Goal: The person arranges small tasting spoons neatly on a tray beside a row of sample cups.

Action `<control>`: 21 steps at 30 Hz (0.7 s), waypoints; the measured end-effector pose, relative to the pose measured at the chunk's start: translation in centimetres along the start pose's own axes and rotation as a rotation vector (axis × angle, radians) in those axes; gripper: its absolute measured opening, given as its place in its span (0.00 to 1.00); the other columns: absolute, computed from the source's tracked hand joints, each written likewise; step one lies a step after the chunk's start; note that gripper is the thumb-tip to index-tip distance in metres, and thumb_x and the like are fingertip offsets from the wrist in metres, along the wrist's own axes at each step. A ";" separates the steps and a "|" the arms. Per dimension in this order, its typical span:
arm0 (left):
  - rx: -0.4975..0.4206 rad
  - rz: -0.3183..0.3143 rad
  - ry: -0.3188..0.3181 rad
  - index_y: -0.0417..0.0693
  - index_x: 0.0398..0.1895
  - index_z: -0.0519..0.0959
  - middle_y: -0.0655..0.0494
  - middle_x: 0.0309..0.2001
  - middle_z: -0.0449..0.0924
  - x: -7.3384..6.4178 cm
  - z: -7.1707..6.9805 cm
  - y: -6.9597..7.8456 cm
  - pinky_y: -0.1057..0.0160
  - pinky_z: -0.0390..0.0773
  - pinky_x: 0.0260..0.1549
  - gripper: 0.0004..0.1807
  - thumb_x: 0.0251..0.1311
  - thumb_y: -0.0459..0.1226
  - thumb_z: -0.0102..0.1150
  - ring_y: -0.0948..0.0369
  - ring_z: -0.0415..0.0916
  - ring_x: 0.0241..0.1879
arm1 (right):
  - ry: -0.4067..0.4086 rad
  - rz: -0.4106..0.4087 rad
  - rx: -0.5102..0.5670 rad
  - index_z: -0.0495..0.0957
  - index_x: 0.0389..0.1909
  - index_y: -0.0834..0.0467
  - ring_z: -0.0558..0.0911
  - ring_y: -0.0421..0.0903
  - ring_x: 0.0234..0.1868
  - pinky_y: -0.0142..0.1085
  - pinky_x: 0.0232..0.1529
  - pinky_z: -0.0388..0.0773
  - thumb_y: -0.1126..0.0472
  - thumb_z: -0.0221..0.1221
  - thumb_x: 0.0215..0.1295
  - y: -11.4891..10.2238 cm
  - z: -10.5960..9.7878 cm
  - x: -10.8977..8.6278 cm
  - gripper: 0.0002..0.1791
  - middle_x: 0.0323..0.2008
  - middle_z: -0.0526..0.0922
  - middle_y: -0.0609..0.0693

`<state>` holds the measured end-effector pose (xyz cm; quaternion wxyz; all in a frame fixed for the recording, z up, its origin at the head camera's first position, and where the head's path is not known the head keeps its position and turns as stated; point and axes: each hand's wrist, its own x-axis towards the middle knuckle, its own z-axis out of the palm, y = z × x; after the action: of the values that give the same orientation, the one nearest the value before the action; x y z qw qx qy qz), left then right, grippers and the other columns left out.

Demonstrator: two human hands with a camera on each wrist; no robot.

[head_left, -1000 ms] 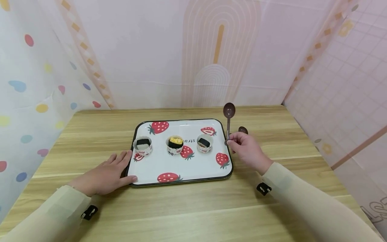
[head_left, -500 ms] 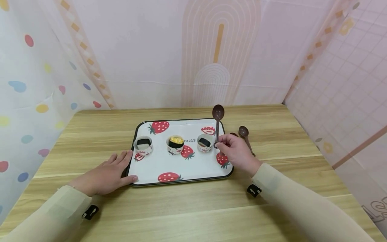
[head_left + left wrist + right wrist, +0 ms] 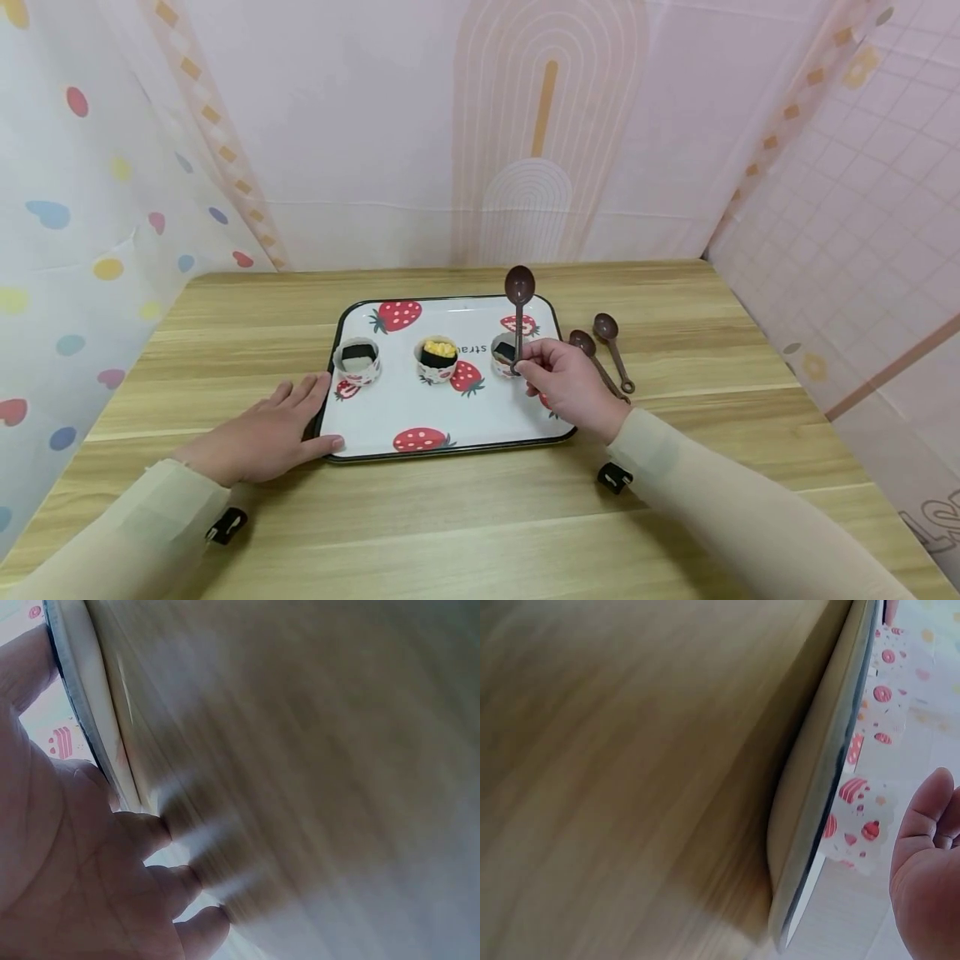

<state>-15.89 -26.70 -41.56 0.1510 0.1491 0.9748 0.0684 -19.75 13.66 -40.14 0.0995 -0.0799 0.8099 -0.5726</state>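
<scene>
My right hand (image 3: 573, 387) pinches the end of a dark brown spoon's (image 3: 519, 287) handle between thumb and fingers. The bowl points up and away, and the handle overlaps the right paper cup (image 3: 501, 363) in the head view. That cup holds a sushi piece and stands on a white strawberry-print tray (image 3: 367, 429). On the same tray are a middle cup (image 3: 437, 375) with yellow-topped sushi and a left cup (image 3: 360, 375) with black-and-white sushi. At the tray's left edge rests my left hand (image 3: 258, 437), fingers extended and thumb over the dark rim.
Two more brown spoons lie on the wooden table (image 3: 480, 525) right of the tray: one spoon (image 3: 606, 327) farther out, the other spoon (image 3: 582, 341) partly behind my right hand. A patterned curtain (image 3: 360, 167) hangs at the table's back edge.
My right hand has carried the spoon leftward from beside the tray's right edge to over the right cup, uncovering the two spoons on the table. The left hand stays in place.
</scene>
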 end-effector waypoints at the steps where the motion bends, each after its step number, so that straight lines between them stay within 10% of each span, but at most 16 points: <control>1: 0.001 -0.001 0.000 0.33 0.84 0.48 0.26 0.81 0.50 0.0 0.0 0.0 0.25 0.59 0.71 0.61 0.68 0.71 0.51 0.20 0.48 0.76 | -0.002 0.005 0.001 0.81 0.49 0.61 0.78 0.45 0.29 0.29 0.23 0.70 0.63 0.59 0.78 -0.1 0.2 0.0 0.07 0.39 0.83 0.63; 21: 0.002 0.013 0.001 0.33 0.84 0.46 0.26 0.81 0.49 0.0 -0.1 -0.1 0.25 0.58 0.72 0.61 0.70 0.71 0.49 0.20 0.48 0.76 | -0.029 -0.056 0.016 0.81 0.46 0.63 0.81 0.42 0.30 0.32 0.32 0.77 0.64 0.61 0.76 -0.5 2.8 0.4 0.06 0.39 0.84 0.62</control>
<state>-15.88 -26.77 -41.49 0.1500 0.1557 0.9740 0.0683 -19.38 10.88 -40.59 0.0958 -0.1100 0.8011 -0.5805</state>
